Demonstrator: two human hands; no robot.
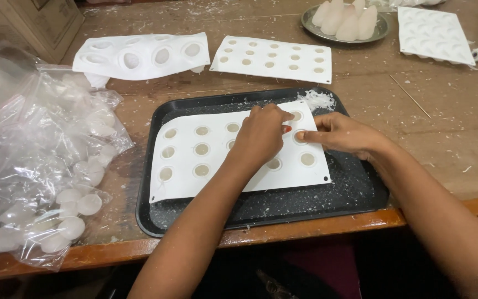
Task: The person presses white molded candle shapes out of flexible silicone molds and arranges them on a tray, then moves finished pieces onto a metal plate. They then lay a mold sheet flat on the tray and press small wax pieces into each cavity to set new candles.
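Both hands are working a white, flexible silicone mould sheet with round cavities (217, 152), lying flat in a black metal tray (360, 191). The left hand (261, 135) and right hand (338, 133) are pressing curled fingertips onto its upper right cavities, gripping nothing. Popping pieces out probably needs firmer pressing there.

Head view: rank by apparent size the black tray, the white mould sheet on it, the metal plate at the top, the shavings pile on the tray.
1. black tray
2. white mould sheet lying inside it
3. metal plate, though it sits farther from the camera, so its real size is unsure
4. shavings pile
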